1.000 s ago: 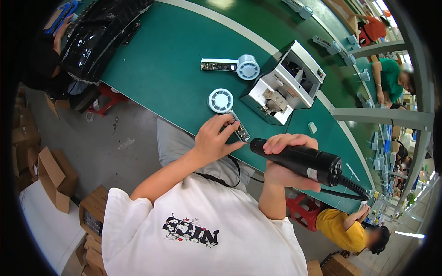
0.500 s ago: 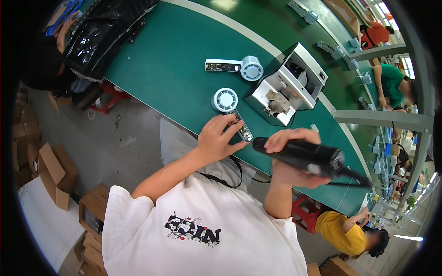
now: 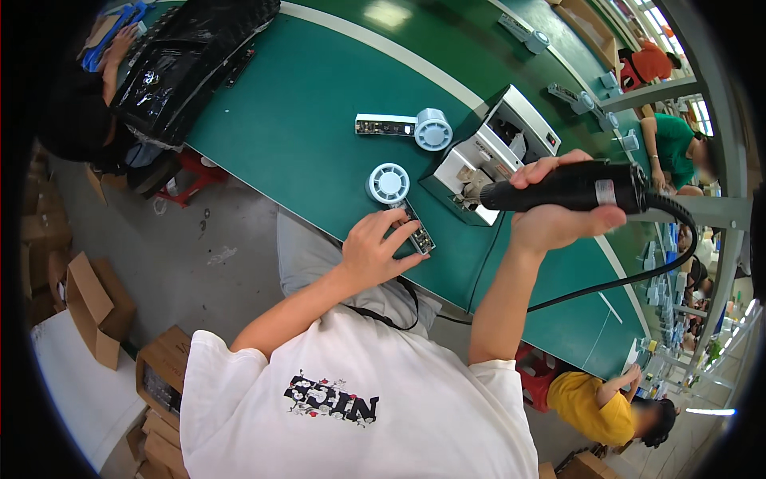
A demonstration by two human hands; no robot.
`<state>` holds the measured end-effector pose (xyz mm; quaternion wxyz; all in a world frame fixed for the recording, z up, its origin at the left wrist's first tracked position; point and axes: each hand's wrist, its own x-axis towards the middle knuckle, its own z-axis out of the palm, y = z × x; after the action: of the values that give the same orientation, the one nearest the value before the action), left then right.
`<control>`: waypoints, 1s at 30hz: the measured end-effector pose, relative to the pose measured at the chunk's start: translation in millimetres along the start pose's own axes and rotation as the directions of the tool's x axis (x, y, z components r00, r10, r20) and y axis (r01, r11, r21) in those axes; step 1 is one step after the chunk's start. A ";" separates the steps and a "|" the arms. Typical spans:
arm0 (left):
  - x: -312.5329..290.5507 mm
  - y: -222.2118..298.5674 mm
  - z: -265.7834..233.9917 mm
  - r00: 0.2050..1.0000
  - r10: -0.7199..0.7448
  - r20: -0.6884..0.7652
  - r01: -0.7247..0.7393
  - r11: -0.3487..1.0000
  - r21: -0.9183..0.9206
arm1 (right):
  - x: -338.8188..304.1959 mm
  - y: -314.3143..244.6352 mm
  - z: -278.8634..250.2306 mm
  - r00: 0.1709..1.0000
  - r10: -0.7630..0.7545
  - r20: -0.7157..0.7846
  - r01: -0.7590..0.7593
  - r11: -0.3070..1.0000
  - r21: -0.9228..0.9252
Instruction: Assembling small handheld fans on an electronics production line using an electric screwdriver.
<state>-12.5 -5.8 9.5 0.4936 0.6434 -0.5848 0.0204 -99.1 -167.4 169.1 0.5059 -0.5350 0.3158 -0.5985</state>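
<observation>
My left hand [image 3: 373,249] grips the handle of a light-blue handheld fan [image 3: 389,184] lying on the green table. Its round grille faces up and a circuit board shows in the opened handle beside my fingers. In my right hand [image 3: 552,225] is a black electric screwdriver [image 3: 570,187], held nearly level with its cord running off to the right. The screwdriver's nose points left, at the front of a white and black screw feeder [image 3: 523,120]; whether its bit touches the feeder cannot be made out. Behind the held fan lies a second handheld fan [image 3: 432,129], its handle also opened.
A black plastic-wrapped bundle [image 3: 179,76] covers the far left of the table [image 3: 295,88], beside another person's arm. Several more fans stand along the far side. The screwdriver cord [image 3: 630,279] crosses near my right forearm. Cardboard boxes [image 3: 96,311] sit at left on the floor.
My right hand has lifted the screwdriver up and right, from near the fan's handle to the screw feeder. My left hand stays on the fan, which has barely shifted.
</observation>
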 end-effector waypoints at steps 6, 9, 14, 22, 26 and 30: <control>1.1 -0.3 0.9 1.000 -0.017 0.007 0.017 1.000 0.006 | -42.3 -5.5 -26.4 0.998 -0.032 0.055 0.017 0.968 0.249; 1.4 -0.9 1.7 1.000 -0.005 0.023 0.005 1.000 -0.001 | -63.7 -6.3 -39.4 0.996 -0.049 0.077 0.028 0.966 0.255; 0.8 -1.3 1.4 1.000 -0.012 0.021 0.011 1.000 0.007 | -76.1 1.3 -46.1 0.996 -0.053 0.072 0.032 0.964 0.263; 1.9 -1.1 2.0 1.000 -0.003 0.016 0.003 1.000 0.001 | -75.7 9.1 -46.1 0.999 -0.029 0.037 0.019 0.969 0.247; 2.0 -0.3 2.3 1.000 -0.010 0.016 0.009 1.000 0.010 | -74.6 9.5 -45.1 0.998 -0.049 0.042 0.038 0.973 0.227; 1.5 -0.4 3.1 1.000 -0.014 0.021 0.013 1.000 0.010 | -74.9 8.8 -45.5 0.996 -0.065 0.054 0.050 0.969 0.244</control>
<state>-13.4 -9.0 8.5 0.4844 0.6500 -0.5854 0.0133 -146.7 -106.7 126.6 0.5593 -0.4962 0.2092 -0.6302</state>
